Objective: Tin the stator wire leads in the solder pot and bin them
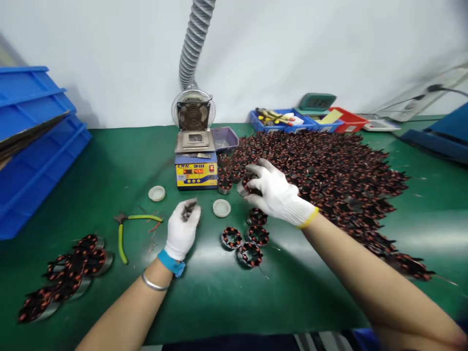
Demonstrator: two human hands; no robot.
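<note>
My right hand (273,191), in a white glove with a yellow cuff, has its fingers around a motor stator (242,188) with copper windings, at the left edge of a large pile of such stators (329,170). The glove partly hides that stator. My left hand (183,226), also gloved, is closed above the green table in front of the solder pot (196,170); its fingertips are darkened, and whether anything is in them is hidden. Several loose stators (250,254) lie below my right hand. Between the hands is a small white dish (221,208).
Another dish (157,193) and open green-handled cutters (123,239) lie left, above a group of stators (69,273). Blue crates (36,141) stack at far left. An exhaust hose (195,44) hangs behind the pot. Small bins (281,120) and a clock (316,101) stand at the back.
</note>
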